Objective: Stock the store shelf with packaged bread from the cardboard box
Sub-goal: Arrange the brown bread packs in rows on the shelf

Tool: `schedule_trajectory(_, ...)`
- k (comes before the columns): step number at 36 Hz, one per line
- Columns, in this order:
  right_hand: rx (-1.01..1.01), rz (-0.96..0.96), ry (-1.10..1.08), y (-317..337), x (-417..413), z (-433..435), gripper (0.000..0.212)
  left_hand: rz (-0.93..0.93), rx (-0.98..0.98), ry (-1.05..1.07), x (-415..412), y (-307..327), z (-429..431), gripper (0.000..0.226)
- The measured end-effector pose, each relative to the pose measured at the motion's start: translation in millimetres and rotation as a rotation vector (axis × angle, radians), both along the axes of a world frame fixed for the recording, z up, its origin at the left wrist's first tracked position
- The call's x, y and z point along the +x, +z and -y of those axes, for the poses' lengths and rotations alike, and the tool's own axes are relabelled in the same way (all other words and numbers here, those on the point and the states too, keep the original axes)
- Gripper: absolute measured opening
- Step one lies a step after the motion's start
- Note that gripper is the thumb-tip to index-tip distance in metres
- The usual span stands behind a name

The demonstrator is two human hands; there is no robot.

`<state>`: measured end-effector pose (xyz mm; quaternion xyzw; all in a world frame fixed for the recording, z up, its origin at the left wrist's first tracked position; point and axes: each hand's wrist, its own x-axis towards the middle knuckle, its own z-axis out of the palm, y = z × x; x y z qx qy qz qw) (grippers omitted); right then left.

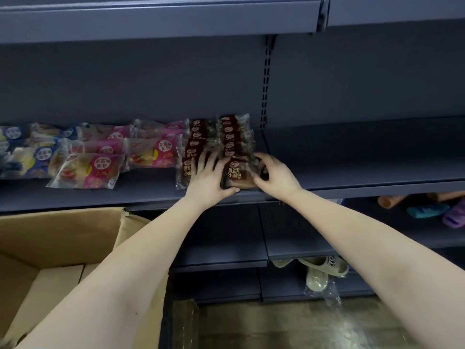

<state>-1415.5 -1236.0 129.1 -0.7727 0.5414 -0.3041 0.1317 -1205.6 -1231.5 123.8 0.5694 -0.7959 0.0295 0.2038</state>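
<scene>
A dark brown bread packet point(237, 173) lies at the front of the right-hand brown row on the dark grey shelf point(352, 170). My left hand point(208, 176) holds its left side, thumb curled under the front edge, fingers lying over the neighbouring brown row point(198, 137). My right hand point(274, 172) grips the packet's right end with curled fingers. Pink bread packets point(100, 170) and blue ones point(30, 152) fill the shelf to the left. The open cardboard box point(57, 238) stands at lower left; its inside shows no packets.
Right of the brown rows the shelf board is bare. A slotted upright point(265, 79) divides the bays. Lower shelves hold slippers point(324, 270) and coloured sandals point(427, 210). Another shelf point(161, 18) overhangs above.
</scene>
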Motion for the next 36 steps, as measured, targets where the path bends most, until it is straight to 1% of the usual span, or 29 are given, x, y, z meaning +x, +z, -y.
schedule_trajectory(3, 0.005, 0.058, 0.019, 0.5, 1.2, -3.1, 0.057, -0.025, -0.008, 0.020, -4.8, -2.5, -2.2, 0.082)
schedule_trajectory(7, -0.019, 0.117, 0.003, 2.4, 10.5, -5.6, 0.055, -0.044, -0.029, 0.012, -4.1, -4.9, -6.2, 0.087)
schedule_trajectory(10, -0.060, 0.147, -0.039, 4.1, 16.4, -8.8, 0.051, -0.033, -0.029, 0.001, -2.0, -2.6, -9.1, 0.093)
schedule_trajectory(13, -0.076, 0.239, -0.088, 7.9, 17.2, -10.1, 0.051, -0.028, -0.026, -0.005, 0.3, 3.9, -10.7, 0.097)
schedule_trajectory(18, -0.103, 0.363, -0.234, 22.9, 9.6, -0.8, 0.050, -0.001, -0.011, 0.031, 5.5, 13.9, -7.9, 0.101)
schedule_trajectory(23, -0.137, 0.423, -0.352, 38.5, 5.3, 13.8, 0.055, 0.009, -0.015, 0.044, 3.2, 22.3, -1.5, 0.099)
schedule_trajectory(27, -0.124, 0.523, -0.410, 42.9, 7.9, 24.1, 0.061, 0.026, -0.034, 0.052, -4.8, 29.7, 6.3, 0.098)
schedule_trajectory(36, -0.176, 0.680, -0.535, 39.5, 3.0, 52.9, 0.053, 0.133, 0.049, 0.062, -50.5, 42.1, 31.4, 0.090)
